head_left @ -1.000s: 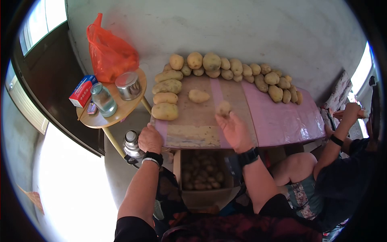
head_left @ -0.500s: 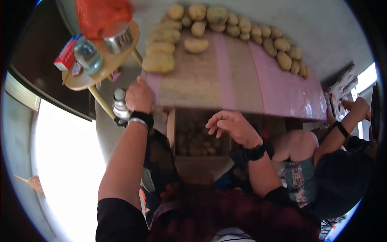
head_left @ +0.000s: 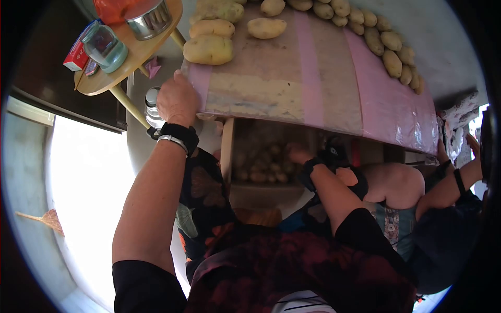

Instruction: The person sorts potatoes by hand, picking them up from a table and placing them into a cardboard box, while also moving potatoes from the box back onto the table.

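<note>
My left hand (head_left: 178, 100) is closed at the left edge of the table (head_left: 250, 96), its back toward me and its fingertips hidden. Below the tabletop an open drawer (head_left: 227, 148) holds many small potatoes (head_left: 261, 166). My right hand (head_left: 300, 153) reaches into the drawer at the right side of these potatoes. Its fingers are lost in the shade, so I cannot make out a grip. On the tabletop lie larger potatoes, among them a big one (head_left: 209, 49) at the left edge and a single one (head_left: 267, 28) apart from the row.
A row of potatoes (head_left: 391, 63) lines the table's far right edge. At the left, a small round table (head_left: 99, 86) bears a glass jar (head_left: 107, 49), a metal tin (head_left: 148, 21) and a red box (head_left: 76, 56). Another person's arm (head_left: 443, 185) and knee are at the right.
My right hand has gone from in front of the table, fingers apart, down into the drawer. My left hand stays at the table's left edge. The view has tilted down.
</note>
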{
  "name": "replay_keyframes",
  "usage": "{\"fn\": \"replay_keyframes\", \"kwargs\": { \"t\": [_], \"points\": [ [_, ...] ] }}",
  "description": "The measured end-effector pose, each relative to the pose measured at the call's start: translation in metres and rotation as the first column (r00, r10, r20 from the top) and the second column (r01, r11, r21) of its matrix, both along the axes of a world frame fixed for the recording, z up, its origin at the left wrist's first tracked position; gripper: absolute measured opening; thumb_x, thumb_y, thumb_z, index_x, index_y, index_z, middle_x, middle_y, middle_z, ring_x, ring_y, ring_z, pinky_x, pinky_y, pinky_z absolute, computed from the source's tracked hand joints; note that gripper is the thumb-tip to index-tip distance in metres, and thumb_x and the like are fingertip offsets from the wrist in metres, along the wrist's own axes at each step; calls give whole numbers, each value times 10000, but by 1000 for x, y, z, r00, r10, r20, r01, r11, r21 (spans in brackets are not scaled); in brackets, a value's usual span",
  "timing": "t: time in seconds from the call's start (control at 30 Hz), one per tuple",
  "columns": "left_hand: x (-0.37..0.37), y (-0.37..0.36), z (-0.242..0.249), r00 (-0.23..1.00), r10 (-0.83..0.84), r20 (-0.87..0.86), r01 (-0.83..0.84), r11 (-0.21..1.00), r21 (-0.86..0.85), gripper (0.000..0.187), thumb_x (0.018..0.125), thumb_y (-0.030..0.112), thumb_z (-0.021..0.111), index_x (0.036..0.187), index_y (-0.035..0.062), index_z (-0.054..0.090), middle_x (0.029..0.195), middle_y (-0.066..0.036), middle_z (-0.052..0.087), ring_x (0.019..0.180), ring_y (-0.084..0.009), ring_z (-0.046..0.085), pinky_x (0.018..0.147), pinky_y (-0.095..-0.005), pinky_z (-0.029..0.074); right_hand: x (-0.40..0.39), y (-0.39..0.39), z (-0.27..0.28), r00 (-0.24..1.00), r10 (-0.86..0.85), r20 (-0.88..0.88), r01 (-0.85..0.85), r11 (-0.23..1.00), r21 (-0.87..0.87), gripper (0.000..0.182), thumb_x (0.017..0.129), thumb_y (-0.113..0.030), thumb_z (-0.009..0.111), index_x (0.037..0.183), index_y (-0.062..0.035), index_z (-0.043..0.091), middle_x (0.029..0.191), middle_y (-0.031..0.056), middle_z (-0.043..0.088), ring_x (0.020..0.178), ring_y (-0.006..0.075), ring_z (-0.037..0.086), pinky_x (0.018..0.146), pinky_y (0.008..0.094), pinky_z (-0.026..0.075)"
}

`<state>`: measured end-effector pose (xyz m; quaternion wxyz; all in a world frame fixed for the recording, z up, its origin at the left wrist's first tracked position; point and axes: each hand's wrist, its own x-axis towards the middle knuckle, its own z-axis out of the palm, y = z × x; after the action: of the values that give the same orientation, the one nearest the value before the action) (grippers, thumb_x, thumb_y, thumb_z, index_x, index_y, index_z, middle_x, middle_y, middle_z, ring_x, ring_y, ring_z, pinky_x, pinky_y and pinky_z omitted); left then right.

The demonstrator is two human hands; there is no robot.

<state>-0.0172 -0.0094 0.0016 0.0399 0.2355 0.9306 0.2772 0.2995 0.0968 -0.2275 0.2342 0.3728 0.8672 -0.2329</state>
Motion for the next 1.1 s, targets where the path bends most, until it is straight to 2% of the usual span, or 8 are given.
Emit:
{"fn": "replay_keyframes", "kwargs": {
  "t": [0.1, 0.3, 0.4, 0.6, 0.7, 0.9, 1.0, 1.1],
  "points": [
    [2, 0, 3, 1000, 4, 1, -4, 1000, -10, 514, 917, 348, 299, 853, -24, 648, 916, -253, 622, 904, -414, 586, 818, -469, 441, 51, 19, -144, 972, 56, -229, -59, 998, -4, 341, 735, -175, 572, 1041, -29, 605, 1039, 173, 616, 968, 335, 585, 868, 417, 450],
    [0, 2, 0, 1000, 21, -12, -21, 1000, -5, 507, 919, 341, 298, 870, -24, 646, 910, -260, 618, 898, -421, 583, 817, -471, 440, 6, -13, -89, 988, 102, -117, -83, 985, 153, 481, 795, -249, 543, 1249, -95, 504, 1258, 166, 508, 1144, 296, 504, 976, 374, 392],
    [-3, 1, -6, 1000, -7, -12, 8, 999, 47, 509, 906, 394, 342, 838, -1, 655, 853, -256, 615, 851, -427, 575, 774, -475, 424, -9, -28, -47, 999, -7, 32, 6, 1000, 20, 480, 809, -262, 531, 1253, -85, 499, 1293, 164, 476, 1191, 288, 462, 1000, 356, 369],
    [-5, 3, -11, 1000, 8, -21, -7, 999, 39, 486, 907, 372, 365, 800, -10, 647, 802, -256, 607, 800, -428, 576, 729, -471, 426, -18, -20, -16, 957, 53, 284, -49, 999, -23, 486, 821, -261, 516, 1271, -79, 482, 1337, 156, 431, 1238, 277, 411, 1022, 353, 345],
    [-6, 3, -11, 998, 40, -44, -35, 993, 109, 489, 907, 371, 366, 789, -17, 640, 788, -262, 599, 783, -433, 571, 712, -474, 423, -1, -34, -73, 991, -133, 6, 127, 962, 243, 482, 822, -245, 509, 1267, -64, 481, 1356, 159, 404, 1226, 287, 420, 1018, 368, 349],
    [1, 1, -1, 1000, 1, -27, 0, 1000, 24, 486, 916, 341, 315, 835, -7, 644, 891, -270, 611, 856, -430, 583, 778, -482, 445, -3, -25, -63, 993, 84, 87, -98, 981, 170, 520, 826, -239, 492, 1306, -47, 439, 1397, 173, 339, 1207, 319, 436, 1006, 388, 361],
    [3, 3, 2, 999, 19, -32, -18, 1000, 25, 482, 913, 334, 320, 842, -17, 642, 880, -273, 610, 864, -443, 571, 790, -493, 429, 0, -17, -83, 999, -41, -1, 38, 934, 356, 517, 827, -332, 507, 1284, -90, 489, 1364, 146, 408, 1203, 295, 449, 994, 388, 369],
    [2, 2, -1, 999, 28, -34, -27, 999, 39, 480, 913, 332, 319, 851, -19, 640, 882, -272, 611, 864, -447, 568, 790, -496, 424, 2, -16, -82, 999, -32, 34, 20, 952, 305, 518, 826, -343, 507, 1279, -91, 493, 1358, 145, 414, 1201, 293, 451, 994, 387, 369]
  ]
}}
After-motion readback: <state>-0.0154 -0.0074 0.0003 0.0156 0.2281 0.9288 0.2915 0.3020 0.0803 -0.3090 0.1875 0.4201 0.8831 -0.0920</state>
